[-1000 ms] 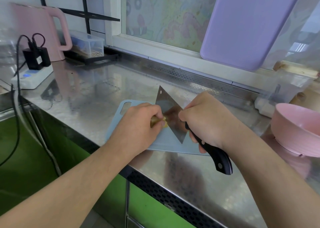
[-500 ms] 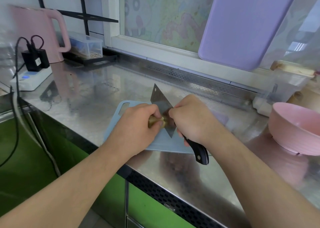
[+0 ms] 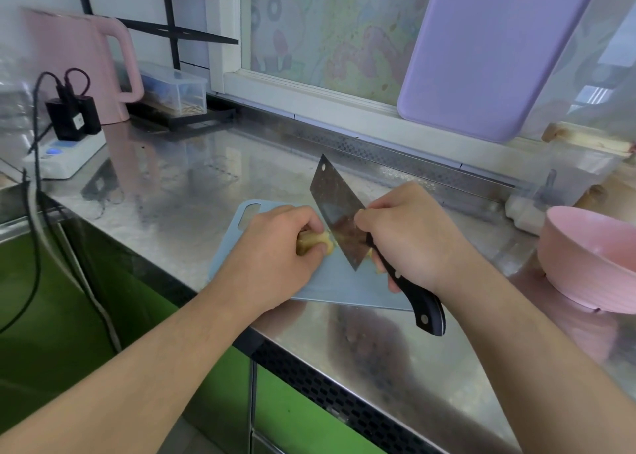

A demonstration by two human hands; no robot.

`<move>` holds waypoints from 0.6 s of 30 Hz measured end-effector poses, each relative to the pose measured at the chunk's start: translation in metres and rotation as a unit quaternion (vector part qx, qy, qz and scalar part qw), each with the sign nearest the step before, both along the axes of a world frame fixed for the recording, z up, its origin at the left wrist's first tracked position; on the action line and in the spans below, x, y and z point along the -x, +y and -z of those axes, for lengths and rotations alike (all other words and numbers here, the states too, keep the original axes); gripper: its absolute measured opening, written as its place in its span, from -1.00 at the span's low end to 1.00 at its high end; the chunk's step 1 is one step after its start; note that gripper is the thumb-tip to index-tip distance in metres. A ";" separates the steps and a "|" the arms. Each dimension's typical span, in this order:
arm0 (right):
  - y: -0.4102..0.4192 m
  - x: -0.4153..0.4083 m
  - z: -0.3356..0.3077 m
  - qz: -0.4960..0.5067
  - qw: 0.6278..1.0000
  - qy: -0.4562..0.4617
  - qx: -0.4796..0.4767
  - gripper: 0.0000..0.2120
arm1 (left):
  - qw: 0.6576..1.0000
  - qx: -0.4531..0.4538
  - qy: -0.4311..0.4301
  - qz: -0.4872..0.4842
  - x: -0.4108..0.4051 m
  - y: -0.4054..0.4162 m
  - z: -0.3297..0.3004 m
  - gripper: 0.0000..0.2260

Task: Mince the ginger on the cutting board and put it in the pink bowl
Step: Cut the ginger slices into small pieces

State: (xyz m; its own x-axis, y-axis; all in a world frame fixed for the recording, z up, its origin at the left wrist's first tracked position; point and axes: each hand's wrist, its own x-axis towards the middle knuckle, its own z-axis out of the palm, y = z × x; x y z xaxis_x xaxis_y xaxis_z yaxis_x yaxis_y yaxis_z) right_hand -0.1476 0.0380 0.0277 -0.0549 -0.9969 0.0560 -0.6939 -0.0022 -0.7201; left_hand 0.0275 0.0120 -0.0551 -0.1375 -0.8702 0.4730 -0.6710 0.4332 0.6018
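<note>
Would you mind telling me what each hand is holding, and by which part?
The left hand grips the ginger near its uncut end. The right hand holds the cleaver by its black handle.

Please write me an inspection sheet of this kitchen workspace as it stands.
Surface: steel counter, reflective.
Job's things: ginger on blue board; cleaver blade down beside it; pink bowl right of the board, contents not visible.
Clutter: pink kettle, clear box, jar.
Hands: left hand holds the ginger; right hand grips the cleaver.
Cables: black cords at power strip.
Surroundings: window, purple board leaning on it.
</note>
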 end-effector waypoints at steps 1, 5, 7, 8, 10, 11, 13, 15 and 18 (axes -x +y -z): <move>0.000 0.000 0.000 0.002 1.000 0.005 -0.002 -0.78 | 1.000 0.000 0.003 0.000 0.000 0.000 0.000 -0.91; 0.001 -0.003 0.000 0.003 1.000 0.010 -0.003 -0.78 | 1.000 0.011 0.000 0.006 0.000 -0.002 0.002 -0.89; 0.001 -0.004 0.000 0.000 1.000 0.005 -0.007 -0.79 | 1.000 0.017 -0.002 0.006 -0.001 -0.002 0.002 -0.88; 0.001 -0.004 0.000 -0.001 1.000 0.008 -0.009 -0.79 | 1.000 0.019 -0.003 0.005 -0.001 -0.002 0.002 -0.88; 0.001 -0.004 -0.001 0.000 1.000 0.013 -0.011 -0.78 | 1.000 0.021 -0.005 0.004 0.000 -0.003 0.002 -0.88; 0.001 -0.004 -0.001 -0.002 1.000 0.012 -0.014 -0.78 | 1.000 0.021 -0.006 0.002 0.000 -0.003 0.002 -0.87; 0.003 -0.004 -0.002 -0.004 1.000 0.012 -0.022 -0.80 | 1.000 0.021 -0.009 -0.003 0.001 -0.003 0.002 -0.87; 0.003 -0.005 -0.002 -0.011 0.999 0.031 -0.019 -0.82 | 1.000 0.022 -0.012 -0.008 0.001 -0.002 0.003 -0.87; 0.007 -0.003 -0.007 -0.017 0.997 0.059 -0.041 -0.83 | 1.000 0.020 -0.013 -0.011 0.001 -0.003 0.003 -0.88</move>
